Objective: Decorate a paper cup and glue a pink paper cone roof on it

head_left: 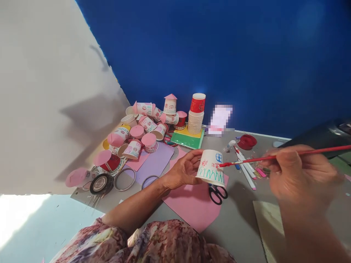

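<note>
Above pink paper (192,210), left fingers (194,156) grip a cup (208,171) with drawn markings (218,157), right fingers (289,162) a red paintbrush (252,160).

Cups (148,124) crowd the table's (233,215) far left corner, a stack (195,122) by its far edge, markers (246,175) farther right.

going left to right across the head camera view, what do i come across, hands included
black tape roll → grey ring → left hand → decorated paper cup in its grasp → red tape roll → right hand
</note>
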The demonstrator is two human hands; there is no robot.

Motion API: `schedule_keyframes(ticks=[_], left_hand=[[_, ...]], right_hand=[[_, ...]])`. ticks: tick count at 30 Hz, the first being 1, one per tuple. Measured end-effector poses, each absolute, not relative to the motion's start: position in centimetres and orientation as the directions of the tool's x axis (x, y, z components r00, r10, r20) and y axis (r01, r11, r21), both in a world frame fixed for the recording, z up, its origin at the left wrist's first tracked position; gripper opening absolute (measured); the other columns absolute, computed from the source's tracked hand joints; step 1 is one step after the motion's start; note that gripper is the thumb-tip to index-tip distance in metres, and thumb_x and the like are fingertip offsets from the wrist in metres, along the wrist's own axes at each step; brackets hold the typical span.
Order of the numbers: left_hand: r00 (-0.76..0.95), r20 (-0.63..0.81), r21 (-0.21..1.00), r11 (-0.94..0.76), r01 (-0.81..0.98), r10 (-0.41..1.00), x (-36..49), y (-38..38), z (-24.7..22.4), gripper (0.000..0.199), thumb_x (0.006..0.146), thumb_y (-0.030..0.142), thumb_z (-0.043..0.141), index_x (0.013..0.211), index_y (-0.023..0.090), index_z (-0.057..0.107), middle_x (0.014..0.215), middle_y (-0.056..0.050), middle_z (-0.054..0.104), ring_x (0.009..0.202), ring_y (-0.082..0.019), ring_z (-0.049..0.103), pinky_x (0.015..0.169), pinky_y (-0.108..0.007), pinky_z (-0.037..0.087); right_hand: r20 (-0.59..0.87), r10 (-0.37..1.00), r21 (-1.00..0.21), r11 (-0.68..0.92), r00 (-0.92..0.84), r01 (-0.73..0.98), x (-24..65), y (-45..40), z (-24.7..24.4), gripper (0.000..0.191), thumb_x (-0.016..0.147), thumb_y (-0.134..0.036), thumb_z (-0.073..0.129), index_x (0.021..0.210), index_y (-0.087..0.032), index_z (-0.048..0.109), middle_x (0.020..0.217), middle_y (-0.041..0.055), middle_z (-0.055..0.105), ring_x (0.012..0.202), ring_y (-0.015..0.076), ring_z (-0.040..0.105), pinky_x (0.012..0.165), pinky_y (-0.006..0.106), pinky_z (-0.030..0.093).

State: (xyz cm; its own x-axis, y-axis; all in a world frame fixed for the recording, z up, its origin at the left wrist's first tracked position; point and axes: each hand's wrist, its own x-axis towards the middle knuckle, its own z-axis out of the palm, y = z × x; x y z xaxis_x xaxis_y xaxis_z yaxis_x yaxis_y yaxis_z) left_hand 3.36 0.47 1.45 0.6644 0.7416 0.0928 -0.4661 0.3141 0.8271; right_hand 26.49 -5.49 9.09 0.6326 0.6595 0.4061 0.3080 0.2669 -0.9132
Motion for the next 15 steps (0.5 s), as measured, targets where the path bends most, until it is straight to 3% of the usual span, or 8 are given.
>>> schedule_keyframes(ticks=[2, 10, 15], left_hand=[[0.659, 0.093, 0.833, 0.304, -0.462, 0.746, 3.4, 0.53, 1.36, 0.081, 0.056, 0.008, 0.094, 0.13, 0.027, 0.065, 0.146, -0.012, 0.062, 0.143, -0.032, 0.053, 0.118, -0.048, 0.038], [0.664, 0.087, 0.852, 0.29, -0.436, 0.743, 3.5, 0.55, 1.59, 0.081, 0.056, 0.007, 0.096, 0.128, 0.028, 0.066, 0.141, -0.012, 0.066, 0.138, -0.031, 0.056, 0.113, -0.045, 0.043], [0.656, 0.091, 0.859, 0.275, -0.432, 0.749, 3.57, 0.45, 1.79, 0.079, 0.056, 0.008, 0.096, 0.128, 0.026, 0.066, 0.142, -0.012, 0.065, 0.14, -0.033, 0.055, 0.116, -0.048, 0.04]], right_hand=[[0.363, 0.67, -0.931, 0.281, 0.648, 0.232, 26.49, -5.42, 9.11, 0.019, 0.076, -0.036, 0.077, 0.065, -0.023, 0.067, 0.054, -0.0025, 0.065, 0.048, 0.0152, 0.057, 0.045, 0.029, 0.041], [0.427, 0.684, -0.903, 0.283, 0.591, 0.325, 26.29, -5.54, 8.64, 0.019, 0.078, -0.037, 0.081, 0.068, -0.024, 0.07, 0.055, -0.0033, 0.067, 0.049, 0.0153, 0.056, 0.05, 0.032, 0.042], [0.458, 0.673, -0.889, 0.33, 0.581, 0.319, 26.45, -5.47, 8.57, 0.018, 0.082, -0.037, 0.079, 0.072, -0.024, 0.07, 0.056, -0.0031, 0.067, 0.048, 0.0158, 0.054, 0.05, 0.033, 0.043]])
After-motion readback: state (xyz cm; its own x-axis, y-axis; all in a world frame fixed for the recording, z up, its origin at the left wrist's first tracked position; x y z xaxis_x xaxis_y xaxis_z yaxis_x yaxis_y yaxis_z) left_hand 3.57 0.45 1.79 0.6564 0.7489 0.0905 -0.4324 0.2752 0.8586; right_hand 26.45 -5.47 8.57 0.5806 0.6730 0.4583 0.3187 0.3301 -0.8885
